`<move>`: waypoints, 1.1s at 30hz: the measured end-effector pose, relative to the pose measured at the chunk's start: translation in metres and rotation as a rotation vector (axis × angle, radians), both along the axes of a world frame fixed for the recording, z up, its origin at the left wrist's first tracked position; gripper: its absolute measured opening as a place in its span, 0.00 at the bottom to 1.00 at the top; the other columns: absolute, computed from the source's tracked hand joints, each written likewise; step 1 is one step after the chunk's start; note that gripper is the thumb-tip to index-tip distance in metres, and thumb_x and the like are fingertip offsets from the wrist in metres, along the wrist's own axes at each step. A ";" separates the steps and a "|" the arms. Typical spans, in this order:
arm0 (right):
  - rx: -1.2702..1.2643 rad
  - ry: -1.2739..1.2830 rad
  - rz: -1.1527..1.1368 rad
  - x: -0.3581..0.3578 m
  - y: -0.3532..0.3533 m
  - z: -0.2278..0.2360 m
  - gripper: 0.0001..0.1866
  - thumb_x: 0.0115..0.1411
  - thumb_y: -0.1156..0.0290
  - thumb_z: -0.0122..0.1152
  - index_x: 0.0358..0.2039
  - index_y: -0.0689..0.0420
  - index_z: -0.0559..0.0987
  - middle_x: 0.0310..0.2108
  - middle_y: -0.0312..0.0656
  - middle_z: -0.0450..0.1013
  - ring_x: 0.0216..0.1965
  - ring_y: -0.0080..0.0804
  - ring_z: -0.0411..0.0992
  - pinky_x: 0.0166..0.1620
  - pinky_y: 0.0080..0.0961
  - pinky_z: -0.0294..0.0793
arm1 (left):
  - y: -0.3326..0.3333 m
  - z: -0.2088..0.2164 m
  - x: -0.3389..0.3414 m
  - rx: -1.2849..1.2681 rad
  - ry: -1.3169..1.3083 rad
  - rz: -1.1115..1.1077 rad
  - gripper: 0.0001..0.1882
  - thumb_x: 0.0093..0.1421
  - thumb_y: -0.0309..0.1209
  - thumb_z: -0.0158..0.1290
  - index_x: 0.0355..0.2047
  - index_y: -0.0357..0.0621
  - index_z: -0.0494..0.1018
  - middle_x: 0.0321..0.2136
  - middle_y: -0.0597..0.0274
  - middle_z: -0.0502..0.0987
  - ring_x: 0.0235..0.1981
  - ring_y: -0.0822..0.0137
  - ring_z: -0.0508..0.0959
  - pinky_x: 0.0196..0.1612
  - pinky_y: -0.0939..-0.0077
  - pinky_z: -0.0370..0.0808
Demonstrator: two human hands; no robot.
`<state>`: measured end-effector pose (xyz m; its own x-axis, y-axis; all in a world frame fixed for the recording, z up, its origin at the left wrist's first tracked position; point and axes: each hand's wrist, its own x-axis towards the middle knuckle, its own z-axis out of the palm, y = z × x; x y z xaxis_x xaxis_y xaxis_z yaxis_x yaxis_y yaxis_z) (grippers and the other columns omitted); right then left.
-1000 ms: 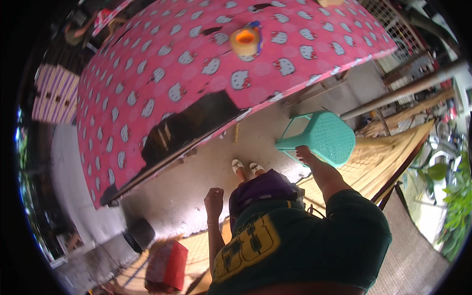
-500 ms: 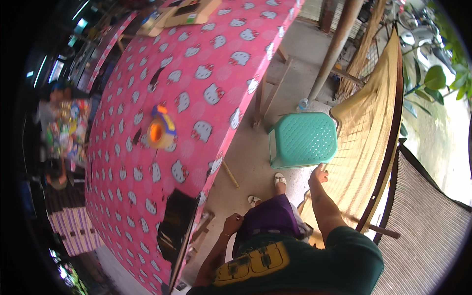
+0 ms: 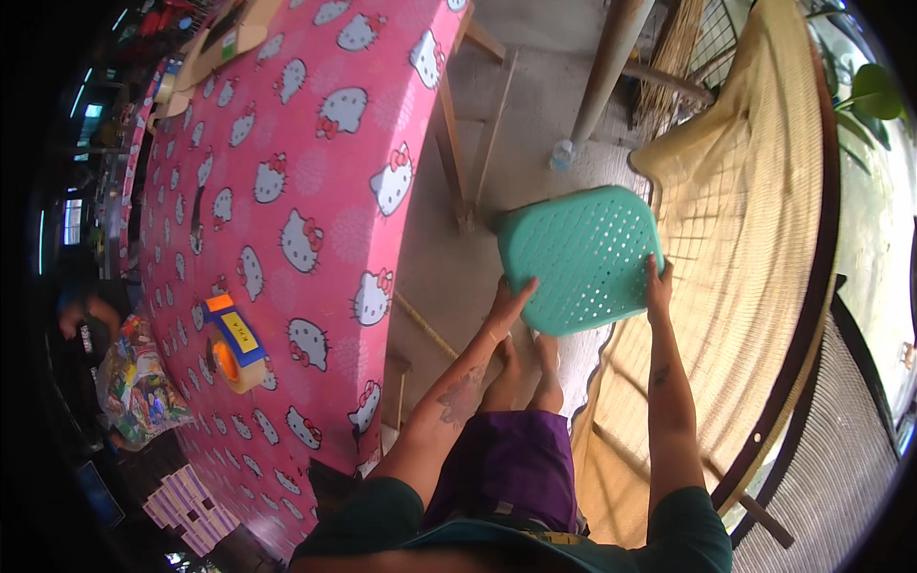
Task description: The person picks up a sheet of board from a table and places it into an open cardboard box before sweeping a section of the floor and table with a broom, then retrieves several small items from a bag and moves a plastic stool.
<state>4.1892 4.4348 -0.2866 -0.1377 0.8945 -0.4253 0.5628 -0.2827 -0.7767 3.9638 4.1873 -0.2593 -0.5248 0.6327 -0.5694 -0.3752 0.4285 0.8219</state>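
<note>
A green plastic stool (image 3: 580, 260) with a perforated seat is in front of me, over the concrete floor. My left hand (image 3: 511, 304) grips its near left edge, thumb on top of the seat and the other fingers hidden beneath. On the right edge, my right hand (image 3: 659, 286) is closed round the rim, its thumb also showing on top. The seat hides the stool's legs, so I cannot tell whether they touch the floor.
Left of me stands a table (image 3: 315, 181) in pink cartoon-cat cloth, with a tape dispenser (image 3: 237, 349) on it. A yellowish mesh screen (image 3: 735, 267) lines the right. Beyond the stool are a post (image 3: 611, 72) and a clear plastic bottle (image 3: 562, 155). A person (image 3: 86, 315) is at far left.
My left hand has come from beside my lap to the stool's left edge. My right hand has moved from its near corner up the right edge. The stool looks closer and slightly turned.
</note>
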 end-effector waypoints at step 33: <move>0.817 -0.275 -0.003 -0.032 -0.047 0.009 0.23 0.63 0.60 0.57 0.51 0.64 0.76 0.52 0.50 0.72 0.54 0.41 0.67 0.58 0.36 0.63 | -0.401 -0.521 -0.033 -1.107 -0.279 0.346 0.50 0.52 0.55 0.61 0.64 0.32 0.56 0.59 0.37 0.65 0.57 0.45 0.70 0.58 0.54 0.70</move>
<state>4.1573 4.3876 -0.2772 -0.1212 0.9349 0.3337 0.7610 0.3033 -0.5734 3.9304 3.7858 -0.7806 -0.3421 -0.4251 -0.8380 -0.7175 0.6941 -0.0592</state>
